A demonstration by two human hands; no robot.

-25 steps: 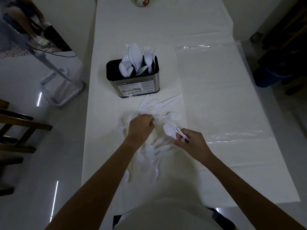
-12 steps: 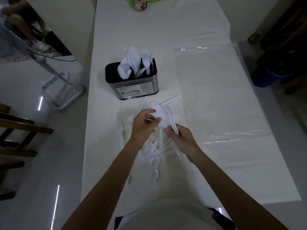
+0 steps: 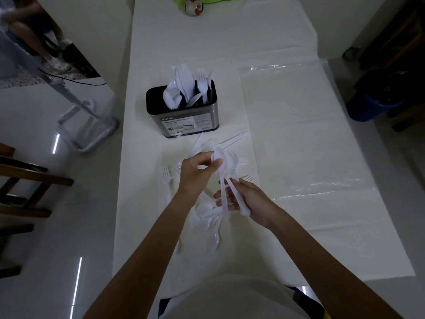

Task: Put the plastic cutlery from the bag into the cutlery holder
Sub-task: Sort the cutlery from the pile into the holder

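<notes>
Nearest is the white shirt [image 3: 230,300] at the bottom edge, with both bare forearms reaching out over the table [image 3: 230,38]. A loose pile of plastic cutlery [image 3: 208,218] lies on the white cover between the arms, mostly spoon shapes, jumbled and overlapping. Above the pile, the right hand [image 3: 247,200] has its fingers curled round the handles of a small bunch of spoons [image 3: 227,166], bowls pointing up and away. Just beside it, the left hand [image 3: 196,172] pinches the bowl end of the same bunch with thumb and fingertips; cannot tell the spoon count. One fork [image 3: 166,174] lies flat left of the left hand, tines away. A few knives [image 3: 232,141] and more forks fan out on the cover just past the hands. Beyond them stands the cutlery holder [image 3: 186,120], a black-rimmed metal box with a front label, upright, with white pieces standing in it heads up. A clear plastic bag [image 3: 310,139] lies flat on the right half of the table, near the holder but apart from it. At the far end is a jar [image 3: 194,6] by something green. Off the table are a blue bin [image 3: 373,109] on the right and a wooden chair [image 3: 30,178] on the left.
</notes>
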